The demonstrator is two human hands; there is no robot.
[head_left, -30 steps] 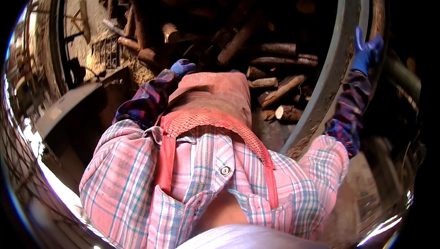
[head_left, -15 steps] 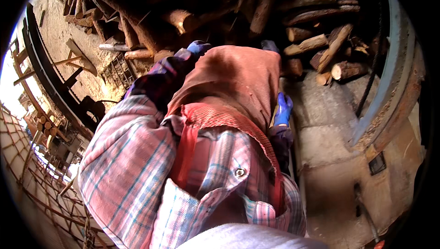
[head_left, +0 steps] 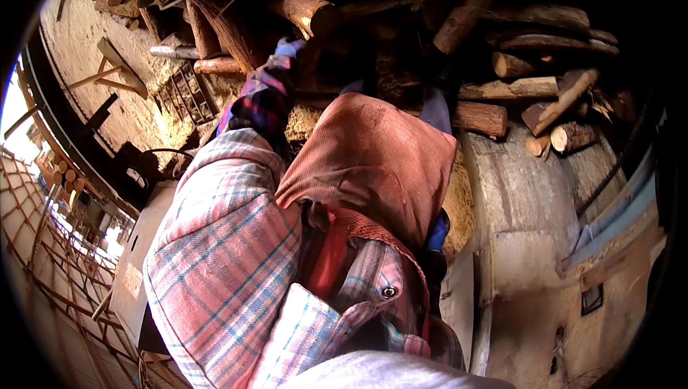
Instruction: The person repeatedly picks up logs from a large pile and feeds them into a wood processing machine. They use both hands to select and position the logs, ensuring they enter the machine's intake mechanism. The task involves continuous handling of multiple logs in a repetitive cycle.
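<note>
Woodpile (head_left: 473, 23), the biggest thing about: spreads beyond the apron (head_left: 373, 160), round and split pieces lying at all angles, its far part lost in shadow. Pale floor (head_left: 530, 195): right of the apron, worn and stained. Rust-coloured lattice (head_left: 50, 267): far left of the apron, bent by the lens.

Plaid shirt (head_left: 215, 246), pink, white and blue: behind the apron and out to its left. Apron itself brick red, creased, its front panel spread across the middle.

Blue-grey rail (head_left: 623, 199): well to the right of the apron. Split-ended log (head_left: 301, 11): beyond the apron and a little left, pale broken end facing the person. Wooden frame (head_left: 122, 66): far left of the apron, on sandy ground (head_left: 86, 27). Metal grate (head_left: 190, 92): left of the apron, nearer than the frame.

Left hand (head_left: 289, 46), blue-gloved, dark checked sleeve (head_left: 251, 106): stretched past the apron, just beside the log's broken end. Contact or grip: cannot tell. Right hand (head_left: 437, 233), also blue-gloved: at the apron's right edge, mostly covered; cannot tell whether clenched or loose.

Smallest, the shirt button (head_left: 389, 292): just behind the apron.
</note>
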